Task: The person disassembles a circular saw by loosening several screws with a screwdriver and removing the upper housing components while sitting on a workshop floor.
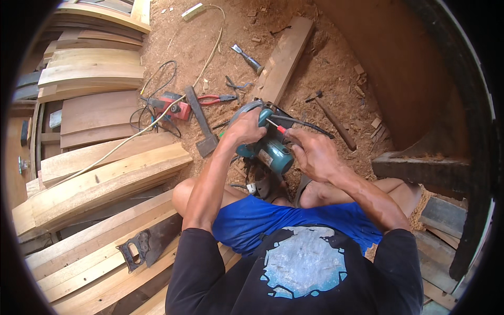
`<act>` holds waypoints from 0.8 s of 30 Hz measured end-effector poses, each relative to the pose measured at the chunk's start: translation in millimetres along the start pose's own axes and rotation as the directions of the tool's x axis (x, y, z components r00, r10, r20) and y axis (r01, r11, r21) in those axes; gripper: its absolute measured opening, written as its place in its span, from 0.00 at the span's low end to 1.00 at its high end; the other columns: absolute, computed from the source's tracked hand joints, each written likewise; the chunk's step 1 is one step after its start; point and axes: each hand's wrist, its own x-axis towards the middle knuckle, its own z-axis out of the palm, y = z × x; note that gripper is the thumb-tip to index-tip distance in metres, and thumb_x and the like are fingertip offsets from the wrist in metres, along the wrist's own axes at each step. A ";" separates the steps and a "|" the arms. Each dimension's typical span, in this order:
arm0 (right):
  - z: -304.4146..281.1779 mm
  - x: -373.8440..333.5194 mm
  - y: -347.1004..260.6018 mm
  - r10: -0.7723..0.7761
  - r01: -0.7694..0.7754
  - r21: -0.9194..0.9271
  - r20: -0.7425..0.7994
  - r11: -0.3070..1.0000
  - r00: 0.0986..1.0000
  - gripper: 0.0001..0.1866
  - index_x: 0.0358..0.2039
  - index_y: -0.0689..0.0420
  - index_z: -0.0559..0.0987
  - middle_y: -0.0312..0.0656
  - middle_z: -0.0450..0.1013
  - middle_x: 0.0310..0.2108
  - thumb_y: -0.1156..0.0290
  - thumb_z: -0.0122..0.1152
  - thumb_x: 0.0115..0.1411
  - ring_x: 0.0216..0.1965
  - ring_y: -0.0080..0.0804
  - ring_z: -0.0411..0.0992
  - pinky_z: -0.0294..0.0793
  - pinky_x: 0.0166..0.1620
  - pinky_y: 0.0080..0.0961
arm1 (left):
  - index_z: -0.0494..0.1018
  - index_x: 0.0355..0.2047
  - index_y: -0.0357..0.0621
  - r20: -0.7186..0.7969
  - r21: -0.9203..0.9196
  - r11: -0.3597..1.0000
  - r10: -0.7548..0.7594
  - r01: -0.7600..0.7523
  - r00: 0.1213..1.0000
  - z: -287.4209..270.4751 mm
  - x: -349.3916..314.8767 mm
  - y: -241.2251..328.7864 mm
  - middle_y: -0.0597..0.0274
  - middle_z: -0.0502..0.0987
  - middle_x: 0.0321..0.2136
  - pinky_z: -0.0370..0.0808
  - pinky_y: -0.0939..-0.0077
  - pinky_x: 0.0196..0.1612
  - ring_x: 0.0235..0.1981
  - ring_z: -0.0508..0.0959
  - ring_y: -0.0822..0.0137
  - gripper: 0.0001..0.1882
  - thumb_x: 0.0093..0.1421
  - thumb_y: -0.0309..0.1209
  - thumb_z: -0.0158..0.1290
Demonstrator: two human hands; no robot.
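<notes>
A teal circular saw (275, 155) rests on the sawdust-covered ground between my legs, close to the near end of a wooden plank (286, 58). My left hand (245, 127) is closed around the saw's upper part, by its handle. In my right hand (316, 152) is a screwdriver (282, 129) with a red handle. Its thin shaft points up and left to the teal handle; whether the tip touches a screw is too small to tell. A black cable (310, 126) runs from behind the saw to the right.
Left of the saw lie a hammer (200, 123), red-handled pliers (218, 99) and a red power tool (176, 106). A chisel (247, 59) lies beyond, another hammer (336, 123) to the right. Stacked boards (105, 178) fill the left, with a handsaw (149, 247) on them.
</notes>
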 end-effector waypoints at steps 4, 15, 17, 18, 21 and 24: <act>-5.3 4.0 -1.5 0.025 -0.024 0.117 -0.011 0.993 1.000 0.22 0.60 0.63 0.79 0.58 0.81 0.53 0.74 0.62 0.65 0.52 0.59 0.81 0.82 0.54 0.47 | 0.74 0.57 0.34 -0.030 0.009 0.999 0.033 -0.033 0.999 1.1 -0.1 -1.4 0.34 0.80 0.52 0.74 0.49 0.63 0.59 0.78 0.37 0.30 0.55 0.35 0.61; -36.2 8.6 -22.4 0.145 -0.133 -0.085 0.154 0.987 0.977 0.23 0.63 0.58 0.76 0.58 0.83 0.42 0.71 0.58 0.68 0.47 0.58 0.82 0.79 0.52 0.49 | 0.75 0.58 0.39 -0.030 -0.020 1.000 0.006 -0.006 1.000 -4.5 -4.0 6.9 0.38 0.83 0.46 0.78 0.53 0.54 0.50 0.84 0.44 0.28 0.56 0.34 0.62; -52.4 2.0 -26.8 0.173 -0.175 0.014 0.110 0.984 0.979 0.23 0.64 0.57 0.76 0.59 0.82 0.42 0.71 0.58 0.68 0.47 0.59 0.82 0.79 0.52 0.49 | 0.76 0.56 0.42 0.076 -0.151 0.978 -0.133 0.143 0.988 -10.8 -7.1 3.9 0.49 0.85 0.32 0.81 0.57 0.40 0.35 0.86 0.54 0.26 0.57 0.33 0.63; -59.8 -2.6 -25.0 0.213 -0.219 0.113 0.062 0.969 0.975 0.23 0.64 0.56 0.76 0.60 0.82 0.43 0.71 0.57 0.69 0.47 0.60 0.82 0.78 0.53 0.50 | 0.76 0.56 0.42 0.069 -0.159 0.977 -0.133 0.143 0.989 -11.7 -8.0 -0.3 0.49 0.85 0.32 0.81 0.57 0.40 0.35 0.86 0.54 0.26 0.57 0.33 0.63; -45.5 -9.4 34.9 0.287 -0.284 0.038 -0.094 0.958 0.953 0.25 0.66 0.54 0.74 0.63 0.81 0.45 0.69 0.57 0.69 0.48 0.61 0.81 0.77 0.54 0.53 | 0.78 0.54 0.41 0.037 -0.199 0.973 -0.111 0.116 0.993 -11.1 -5.8 -2.8 0.58 0.84 0.24 0.79 0.61 0.29 0.25 0.83 0.61 0.24 0.57 0.33 0.64; -9.8 0.3 68.3 0.393 -0.414 -0.232 -0.134 0.880 0.910 0.27 0.67 0.52 0.73 0.62 0.78 0.53 0.66 0.59 0.67 0.54 0.61 0.77 0.74 0.58 0.55 | 0.78 0.52 0.41 0.003 -0.162 0.983 -0.089 0.089 0.996 -12.8 -6.0 5.1 0.55 0.84 0.26 0.79 0.62 0.29 0.25 0.83 0.62 0.23 0.57 0.33 0.65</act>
